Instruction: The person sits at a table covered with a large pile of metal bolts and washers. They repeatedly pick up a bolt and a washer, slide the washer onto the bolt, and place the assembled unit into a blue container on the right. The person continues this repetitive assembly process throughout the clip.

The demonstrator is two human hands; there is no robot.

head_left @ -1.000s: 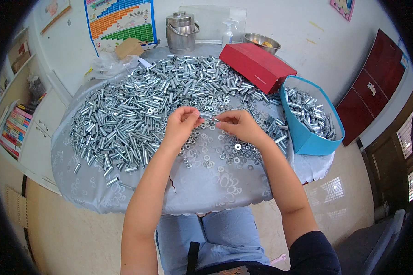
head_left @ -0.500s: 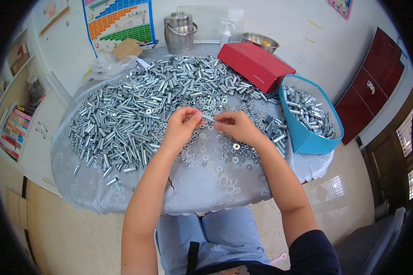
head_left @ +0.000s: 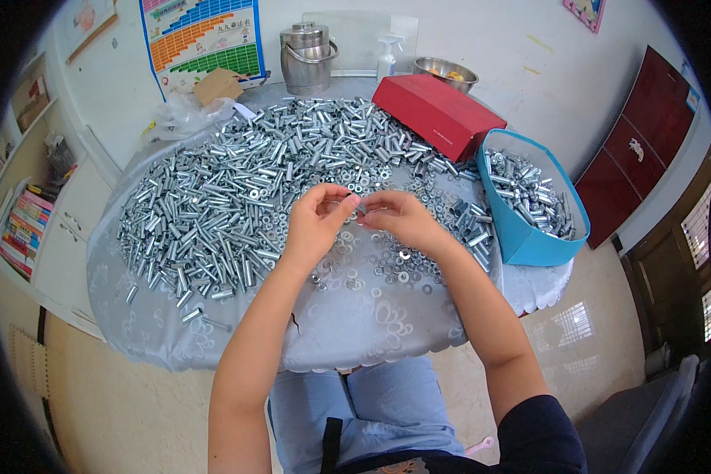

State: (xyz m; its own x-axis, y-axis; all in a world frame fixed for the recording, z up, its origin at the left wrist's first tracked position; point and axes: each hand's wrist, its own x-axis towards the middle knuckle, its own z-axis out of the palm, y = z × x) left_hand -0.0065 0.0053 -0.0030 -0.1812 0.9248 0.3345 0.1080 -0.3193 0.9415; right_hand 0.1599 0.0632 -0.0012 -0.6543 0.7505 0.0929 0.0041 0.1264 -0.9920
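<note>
Two hands meet above the grey-clothed round table (head_left: 213, 332): left hand (head_left: 317, 225) and right hand (head_left: 399, 221) pinch one small silvery metal part (head_left: 361, 208) between fingertips, its shape mostly hidden. Heaped zinc-plated metal sleeves (head_left: 237, 197) lie beyond; loose flat steel washers (head_left: 387, 272) lie beneath.

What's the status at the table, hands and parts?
Left hand and right hand meet above the table, pinching one small metal part between fingertips. Washers lie loose beneath. Metal sleeves heaped left, blue bin right. Nothing obstructing.
</note>
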